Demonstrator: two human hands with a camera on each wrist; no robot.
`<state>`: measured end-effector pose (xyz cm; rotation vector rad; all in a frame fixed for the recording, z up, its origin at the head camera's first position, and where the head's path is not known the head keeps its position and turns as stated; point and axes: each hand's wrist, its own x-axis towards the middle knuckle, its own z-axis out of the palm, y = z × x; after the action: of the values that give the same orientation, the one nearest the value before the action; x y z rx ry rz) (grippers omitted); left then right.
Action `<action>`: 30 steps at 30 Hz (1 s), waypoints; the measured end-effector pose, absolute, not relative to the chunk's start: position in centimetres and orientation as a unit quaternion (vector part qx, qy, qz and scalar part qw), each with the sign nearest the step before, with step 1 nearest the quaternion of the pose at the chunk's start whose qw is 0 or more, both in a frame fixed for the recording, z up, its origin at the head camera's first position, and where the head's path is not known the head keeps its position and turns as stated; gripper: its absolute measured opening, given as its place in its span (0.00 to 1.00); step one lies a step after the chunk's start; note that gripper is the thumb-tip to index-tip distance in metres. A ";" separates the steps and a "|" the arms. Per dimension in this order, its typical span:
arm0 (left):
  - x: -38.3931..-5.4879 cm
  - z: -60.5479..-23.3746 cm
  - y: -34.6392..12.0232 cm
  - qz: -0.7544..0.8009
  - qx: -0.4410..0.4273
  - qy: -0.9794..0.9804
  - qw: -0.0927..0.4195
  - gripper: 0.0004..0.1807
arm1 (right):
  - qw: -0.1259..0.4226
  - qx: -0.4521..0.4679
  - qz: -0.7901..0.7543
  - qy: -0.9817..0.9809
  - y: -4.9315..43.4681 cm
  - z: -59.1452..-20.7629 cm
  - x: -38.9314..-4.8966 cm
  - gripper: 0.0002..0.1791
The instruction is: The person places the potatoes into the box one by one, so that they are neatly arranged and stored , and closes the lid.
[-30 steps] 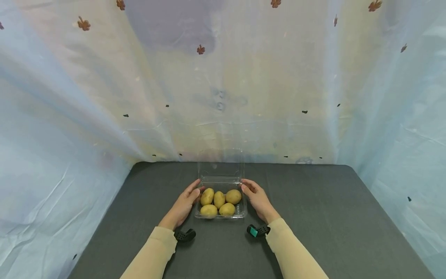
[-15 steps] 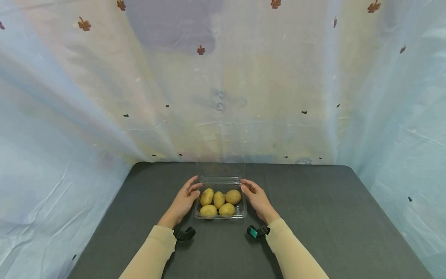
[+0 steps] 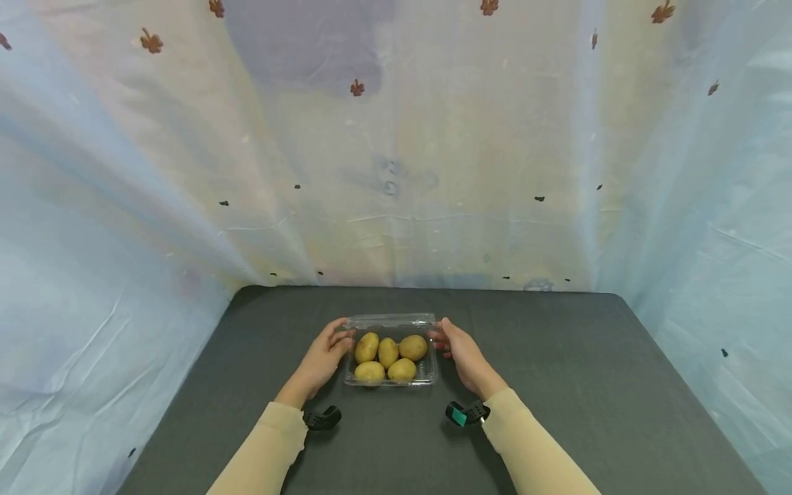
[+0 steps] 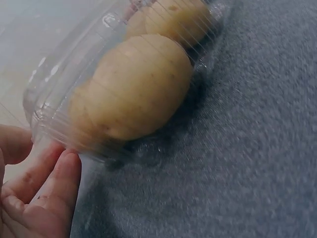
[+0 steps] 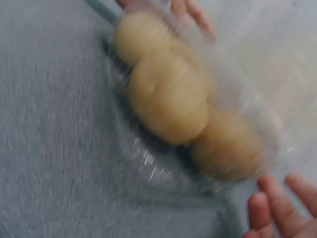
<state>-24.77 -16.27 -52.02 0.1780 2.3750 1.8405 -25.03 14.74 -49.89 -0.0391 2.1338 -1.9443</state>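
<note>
A clear plastic clamshell box with several yellow potatoes sits on the dark table. The lid lies folded low along the back, its see-through edge overlapping the box. At the back left corner, my left hand touches the plastic with its fingertips; the left wrist view shows thumb and fingers right at the clear edge, beside a large potato. My right hand stands by the back right corner, fingers extended. In the blurred right wrist view its fingertips are spread just off the box.
The grey cloth-covered table stretches out on both sides of the box. Behind it hangs a pale patterned plastic sheet, with more sheeting at left and right. Black wrist straps hang below both wrists.
The lid, upright behind the box earlier, has come forward and down over its back. My right hand has shifted slightly outward to the right; the left has moved slightly left. The potatoes stay put.
</note>
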 end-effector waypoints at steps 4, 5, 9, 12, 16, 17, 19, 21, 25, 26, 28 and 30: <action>-24.5 -52.0 -16.4 0.600 0.060 0.795 0.065 0.26 | 0.147 0.003 -0.680 0.719 14.7 -48.9 -24.5 0.45; -24.4 -52.0 -16.4 0.597 0.057 0.798 0.065 0.25 | 0.151 0.006 -0.681 0.717 14.6 -48.7 -24.4 0.46; -24.3 -52.1 -16.4 0.604 0.044 0.792 0.075 0.23 | 0.161 0.012 -0.672 0.722 14.4 -48.2 -24.0 0.48; -24.2 -52.1 -16.5 0.625 0.041 0.774 0.089 0.24 | 0.161 0.017 -0.669 0.726 14.1 -48.1 -23.9 0.46; -24.0 -51.7 -16.6 0.645 0.052 0.755 0.106 0.32 | 0.148 0.017 -0.668 0.729 14.0 -48.4 -23.7 0.40; -24.0 -51.6 -16.6 0.647 0.056 0.752 0.110 0.33 | 0.145 0.015 -0.666 0.732 13.9 -48.4 -23.6 0.39; -23.8 -51.3 -16.6 0.651 0.058 0.748 0.118 0.34 | 0.144 0.010 -0.659 0.738 13.9 -48.5 -23.4 0.39; -23.6 -51.0 -16.6 0.656 0.062 0.743 0.120 0.34 | 0.147 0.005 -0.651 0.745 14.0 -48.5 -23.1 0.40; -23.0 -50.5 -16.6 0.665 0.053 0.734 0.130 0.36 | 0.158 -0.004 -0.642 0.750 14.3 -48.3 -22.6 0.38; -22.9 -50.4 -16.6 0.666 0.054 0.733 0.130 0.36 | 0.160 -0.005 -0.641 0.751 14.3 -48.3 -22.4 0.38; -22.6 -50.2 -16.6 0.666 0.050 0.732 0.134 0.37 | 0.160 -0.008 -0.639 0.752 14.4 -48.2 -22.2 0.37; -22.3 -50.2 -16.6 0.664 0.054 0.735 0.129 0.38 | 0.159 -0.008 -0.638 0.753 14.4 -48.1 -21.9 0.36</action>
<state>-22.31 -16.64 -50.21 0.1559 2.1363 1.9300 -21.91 14.39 -48.06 -0.0231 2.1532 -1.8251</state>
